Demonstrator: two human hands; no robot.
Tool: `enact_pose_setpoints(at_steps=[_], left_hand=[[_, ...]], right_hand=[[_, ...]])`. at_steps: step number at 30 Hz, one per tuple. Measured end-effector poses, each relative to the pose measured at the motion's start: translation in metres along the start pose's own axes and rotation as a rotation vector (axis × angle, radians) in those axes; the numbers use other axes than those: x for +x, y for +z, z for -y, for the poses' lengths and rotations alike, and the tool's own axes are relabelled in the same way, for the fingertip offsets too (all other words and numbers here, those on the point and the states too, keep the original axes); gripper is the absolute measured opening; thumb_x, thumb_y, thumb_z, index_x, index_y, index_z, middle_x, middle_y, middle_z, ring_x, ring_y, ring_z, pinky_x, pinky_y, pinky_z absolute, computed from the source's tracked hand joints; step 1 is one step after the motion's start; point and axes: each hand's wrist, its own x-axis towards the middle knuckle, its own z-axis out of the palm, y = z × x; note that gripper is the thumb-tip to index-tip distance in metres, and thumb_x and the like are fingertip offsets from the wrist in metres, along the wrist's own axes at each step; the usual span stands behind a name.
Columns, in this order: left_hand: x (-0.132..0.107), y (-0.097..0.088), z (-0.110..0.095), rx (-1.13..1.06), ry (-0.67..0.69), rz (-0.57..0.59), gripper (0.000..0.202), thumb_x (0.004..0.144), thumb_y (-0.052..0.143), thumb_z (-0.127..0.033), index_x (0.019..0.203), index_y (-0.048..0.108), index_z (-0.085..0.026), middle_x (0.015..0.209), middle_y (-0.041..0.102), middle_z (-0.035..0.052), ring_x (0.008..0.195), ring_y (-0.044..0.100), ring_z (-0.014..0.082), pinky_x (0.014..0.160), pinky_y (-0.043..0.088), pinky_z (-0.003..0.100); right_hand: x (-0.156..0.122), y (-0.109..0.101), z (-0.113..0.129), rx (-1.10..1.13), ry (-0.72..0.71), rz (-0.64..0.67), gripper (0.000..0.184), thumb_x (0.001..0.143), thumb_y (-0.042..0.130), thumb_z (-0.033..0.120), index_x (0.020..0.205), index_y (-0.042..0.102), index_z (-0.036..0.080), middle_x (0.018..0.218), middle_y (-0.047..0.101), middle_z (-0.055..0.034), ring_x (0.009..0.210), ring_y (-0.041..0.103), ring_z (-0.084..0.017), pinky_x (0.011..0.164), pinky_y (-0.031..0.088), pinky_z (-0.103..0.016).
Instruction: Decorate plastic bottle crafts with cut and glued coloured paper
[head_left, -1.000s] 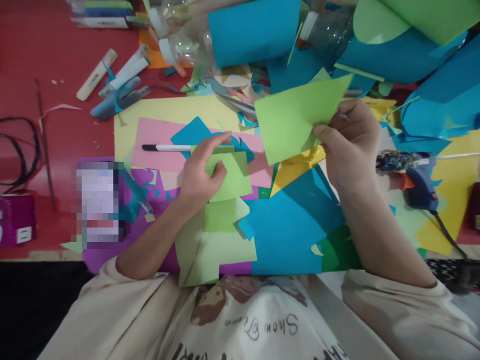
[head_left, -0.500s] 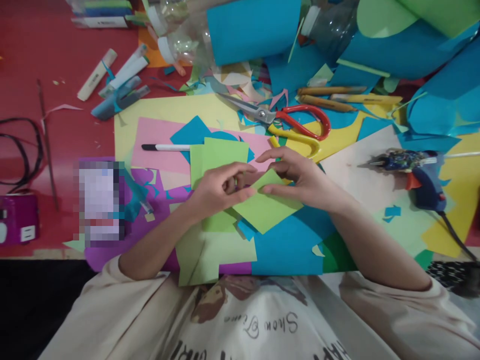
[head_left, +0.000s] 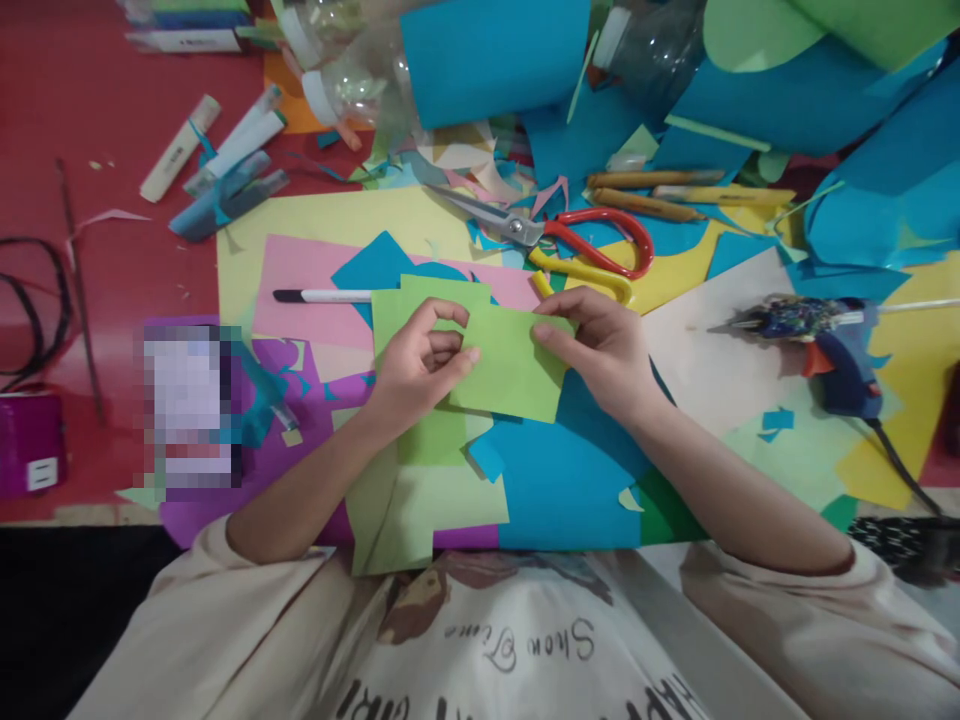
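Observation:
A light green paper piece [head_left: 514,365] is held up between my two hands, spread nearly flat. My right hand [head_left: 600,345] pinches its upper right part, thumb on top. At the paper's left edge is my left hand [head_left: 421,360], fingers curled and thumb tip resting on the sheet. Under it lie more green sheets [head_left: 431,440], and a white pen with a black cap [head_left: 322,296] sticks out on the left. Scissors [head_left: 525,228] with red and yellow handles lie just beyond my hands.
To the right is a blue glue gun [head_left: 844,375] with its cord. Clear plastic bottles [head_left: 352,90] and blue paper [head_left: 495,60] fill the far side. Bundled markers [head_left: 232,155] and a phone [head_left: 191,400], blurred out, are on the left. Paper scraps cover much of the red table [head_left: 75,120].
The green paper has turned from a slanted position to nearly level. My right hand has shifted its hold to the upper right, and my hands have moved slightly apart.

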Motion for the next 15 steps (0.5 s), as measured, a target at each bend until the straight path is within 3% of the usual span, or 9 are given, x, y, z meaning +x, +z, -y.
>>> enact_pose_setpoints(at_steps=[3, 5, 10, 15], left_hand=[[-0.003, 0.0, 0.001, 0.061, 0.002, 0.062, 0.025, 0.076, 0.07, -0.029, 0.095, 0.055, -0.022, 0.049, 0.039, -0.011, 0.037, 0.03, 0.0043, 0.037, 0.023, 0.016], [-0.003, 0.0, 0.002, 0.121, 0.033, 0.08, 0.021, 0.079, 0.069, -0.031, 0.095, 0.061, -0.02, 0.049, 0.039, -0.0102, 0.036, 0.026, 0.0032, 0.036, 0.022, 0.017], [0.0, -0.001, 0.008, 0.174, 0.072, 0.019, 0.022, 0.083, 0.066, -0.035, 0.099, 0.07, -0.02, 0.056, 0.051, -0.006, 0.036, 0.022, 0.0029, 0.033, 0.015, 0.02], [0.002, 0.0, 0.012, 0.155, 0.074, 0.013, 0.02, 0.083, 0.067, -0.034, 0.098, 0.075, -0.023, 0.047, 0.042, -0.0071, 0.036, 0.016, 0.0041, 0.033, 0.011, 0.023]], right_hand=[[-0.001, 0.0, 0.001, -0.045, -0.008, 0.105, 0.01, 0.082, 0.068, 0.032, 0.086, 0.068, 0.022, 0.086, 0.071, -0.0012, 0.079, 0.066, -0.017, 0.078, 0.057, -0.036], [-0.001, 0.001, 0.002, -0.044, -0.011, 0.154, 0.011, 0.082, 0.068, 0.032, 0.087, 0.069, 0.022, 0.087, 0.072, -0.0016, 0.08, 0.066, -0.017, 0.075, 0.057, -0.035], [-0.004, 0.005, -0.001, -0.008, 0.055, 0.155, 0.018, 0.081, 0.069, 0.036, 0.092, 0.07, 0.021, 0.09, 0.073, -0.003, 0.075, 0.065, -0.016, 0.062, 0.053, -0.029], [-0.007, 0.005, -0.004, 0.001, 0.148, 0.159, 0.025, 0.084, 0.066, 0.041, 0.095, 0.073, 0.02, 0.084, 0.074, -0.0044, 0.061, 0.061, -0.014, 0.052, 0.048, -0.026]])
